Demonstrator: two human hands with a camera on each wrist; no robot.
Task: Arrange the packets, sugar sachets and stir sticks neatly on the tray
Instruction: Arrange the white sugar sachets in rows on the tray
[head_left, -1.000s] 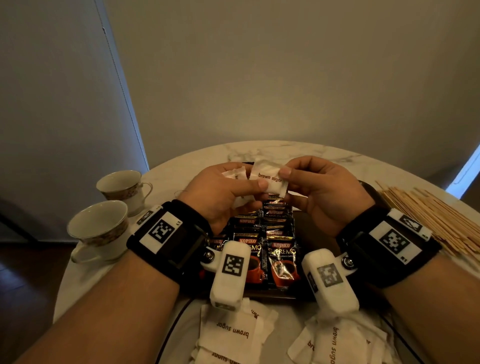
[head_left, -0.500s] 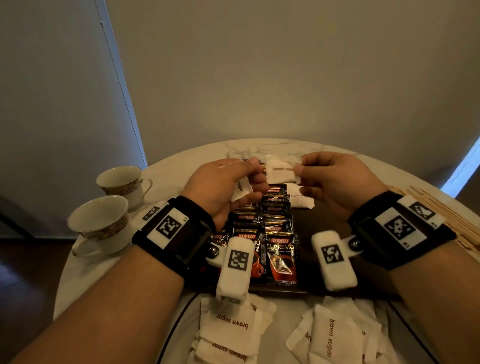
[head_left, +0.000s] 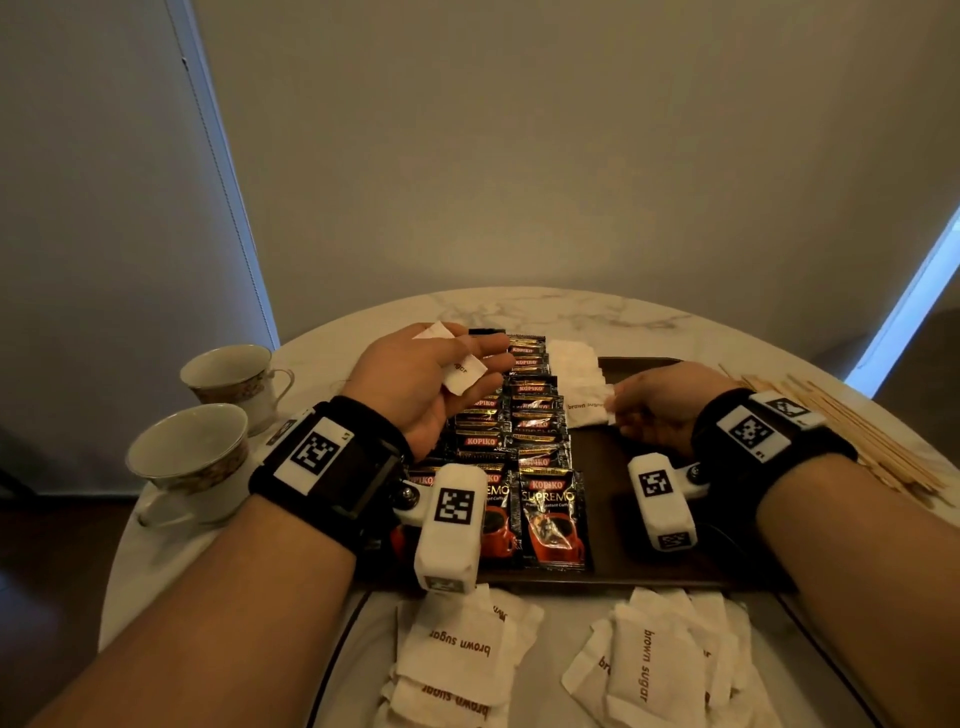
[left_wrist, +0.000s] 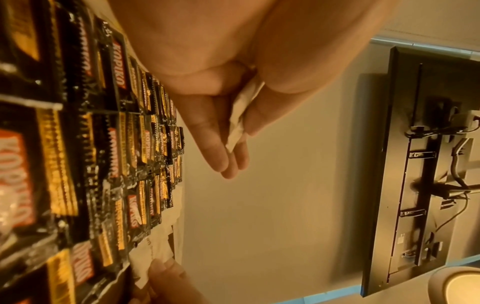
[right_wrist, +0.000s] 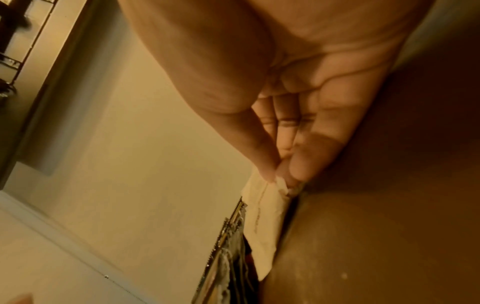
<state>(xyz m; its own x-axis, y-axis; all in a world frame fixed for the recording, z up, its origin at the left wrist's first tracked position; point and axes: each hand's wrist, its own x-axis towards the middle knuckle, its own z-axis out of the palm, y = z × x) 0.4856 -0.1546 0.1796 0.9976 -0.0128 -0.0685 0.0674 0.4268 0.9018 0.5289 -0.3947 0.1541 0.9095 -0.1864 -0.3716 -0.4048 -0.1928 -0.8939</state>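
You are holding your left hand (head_left: 423, 382) palm-up above the left side of the tray (head_left: 652, 569), with its thumb pinching a small bunch of white sugar sachets (head_left: 460, 371) against nearly straight fingers; the left wrist view shows a sachet (left_wrist: 240, 115) wedged edge-on between thumb and fingers, its long axis running along the fingers toward their tips. Your right hand (head_left: 657, 402) is lying low over the middle of the tray, thumb and fingertips pinching the right-hand end of another sugar sachet (head_left: 587, 410). That sachet is lying flat on the tray just beside the right column of coffee packets (head_left: 537, 441), its long axis running left to right and its "brown sugar" lettering reading upright toward you; in the right wrist view the sachet (right_wrist: 262, 222) is stretching away from the pinching fingertips (right_wrist: 267, 172) along the dark tray surface. More sachets (head_left: 574, 361) are lying flat behind it, lined up toward the far edge of the tray. The coffee packets are sitting in two overlapping columns running from you toward the far edge, each packet's top pointing away from you. Two loose piles of sugar sachets (head_left: 660, 660) are lying on the table (head_left: 571, 306) just in front of the tray. The stir sticks (head_left: 852, 431) are lying in a heap on the table to the right of the tray, angled diagonally, and two teacups (head_left: 195, 460) are standing at the left.
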